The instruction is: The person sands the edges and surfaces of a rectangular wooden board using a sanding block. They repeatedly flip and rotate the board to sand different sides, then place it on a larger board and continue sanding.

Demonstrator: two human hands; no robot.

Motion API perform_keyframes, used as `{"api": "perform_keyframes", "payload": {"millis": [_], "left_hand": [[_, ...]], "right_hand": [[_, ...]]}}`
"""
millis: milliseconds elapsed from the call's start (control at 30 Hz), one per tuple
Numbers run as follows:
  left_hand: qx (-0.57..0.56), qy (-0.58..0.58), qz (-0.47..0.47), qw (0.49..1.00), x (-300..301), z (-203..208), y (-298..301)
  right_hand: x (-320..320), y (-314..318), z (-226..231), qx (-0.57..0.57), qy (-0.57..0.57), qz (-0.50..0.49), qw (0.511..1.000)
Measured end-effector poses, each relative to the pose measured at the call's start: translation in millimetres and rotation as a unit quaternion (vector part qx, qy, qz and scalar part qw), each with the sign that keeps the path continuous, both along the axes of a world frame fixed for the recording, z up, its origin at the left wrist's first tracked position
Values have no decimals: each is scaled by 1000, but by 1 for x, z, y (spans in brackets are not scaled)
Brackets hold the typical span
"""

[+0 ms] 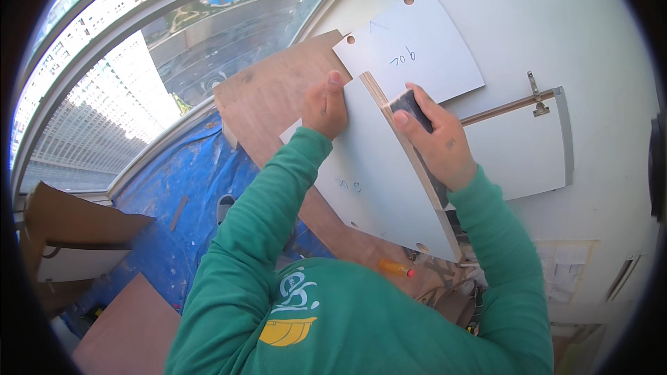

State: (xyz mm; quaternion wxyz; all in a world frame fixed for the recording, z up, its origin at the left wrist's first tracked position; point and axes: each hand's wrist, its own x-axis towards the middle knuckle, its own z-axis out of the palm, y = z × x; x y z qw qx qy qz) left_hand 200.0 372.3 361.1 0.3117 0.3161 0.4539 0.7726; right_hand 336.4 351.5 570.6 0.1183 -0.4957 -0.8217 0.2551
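Observation:
A white cabinet door panel (375, 167) with a bare plywood edge stands on its side, tilted, in front of me. Round hinge holes and pencil marks show on its face. My left hand (326, 107) is closed on the panel's far end, thumb up, its other fingers partly hidden. In my right hand (438, 135) is a dark block (411, 105) that looks like a sanding block, gripped between thumb and fingers. The block rests against the plywood edge near its far end.
Another white panel (417, 48) leans on the wall behind, and a further one (521, 149) with a metal hinge (540, 101) is to the right. Brown board (271, 90) lies beneath. An orange bottle (394, 267), blue sheeting (153, 236), cardboard (83, 219) and a curved window (208, 35) surround me.

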Motion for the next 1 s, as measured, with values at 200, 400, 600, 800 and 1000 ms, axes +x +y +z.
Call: {"api": "perform_keyframes", "payload": {"millis": [200, 400, 600, 800, 1000], "left_hand": [[5, -10, 5, 1000, -2, 3, -1], [-27, 7, -14, 1000, 0, 4, 3], [-61, 43, -42, 996, -1, 1, 9], [-67, 17, -59, 996, -2, 12, 4], [-90, 39, -98, 990, -7, 15, 2]], "right_hand": [[-31, 32, -8, 4, 31, 51, 998], [-15, 17, -5, 31, 18, 33, 999], [-2, 16, -4, 14, 3, 5, 1000], [-51, 72, -10, -23, -2, 17, 1000], [9, 0, -3, 26, 0, -3, 1000]]}}
